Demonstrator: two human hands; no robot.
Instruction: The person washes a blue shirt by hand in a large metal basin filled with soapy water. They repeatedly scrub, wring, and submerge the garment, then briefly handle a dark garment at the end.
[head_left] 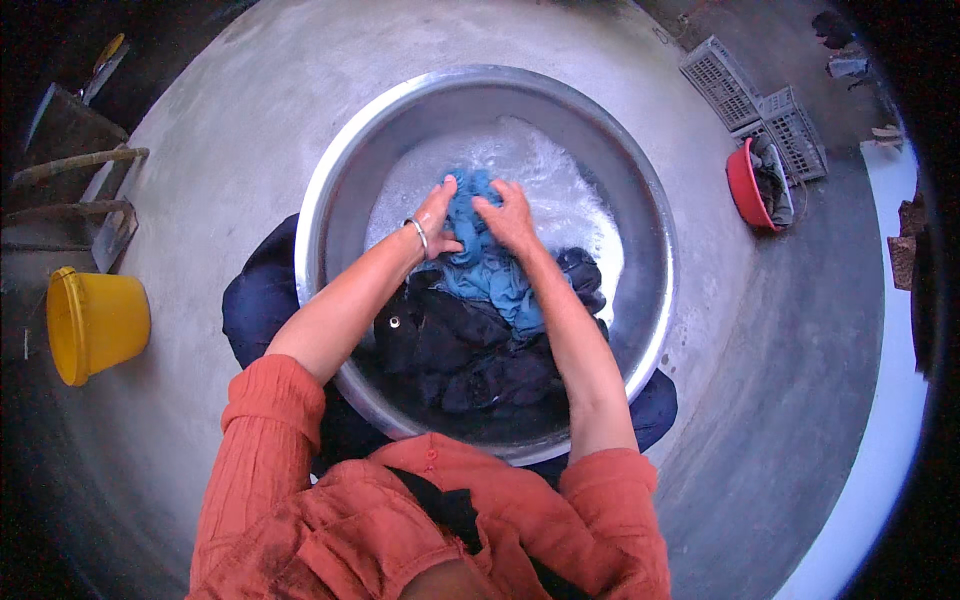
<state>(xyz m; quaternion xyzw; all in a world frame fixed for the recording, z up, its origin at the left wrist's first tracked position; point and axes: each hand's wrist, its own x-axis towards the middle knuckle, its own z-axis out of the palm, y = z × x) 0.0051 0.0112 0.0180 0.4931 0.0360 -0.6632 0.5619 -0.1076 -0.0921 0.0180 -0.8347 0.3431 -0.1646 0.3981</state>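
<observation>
A bunched, wet blue cloth [495, 280] rises between my two hands over a wide metal basin [330, 170]. My left hand [436, 222], with a bangle at its wrist, grips the cloth's left side, thumb and fingers curved around it. On the other side, my right hand [510, 218] clasps the same cloth, fingers bent into it. The cloth's lower part spreads over dark wet garments [460, 345] heaped in the near half of the basin. Foamy water [560, 185] fills the far half. Some fingertips are hidden in the folds.
A yellow bucket [110, 318] lies tipped on the concrete floor [230, 130] at left, near wooden-handled tools [75, 170]. Far right, a red tub [752, 190] holds dark cloth beside grey plastic crates [722, 85]. My knees flank the basin.
</observation>
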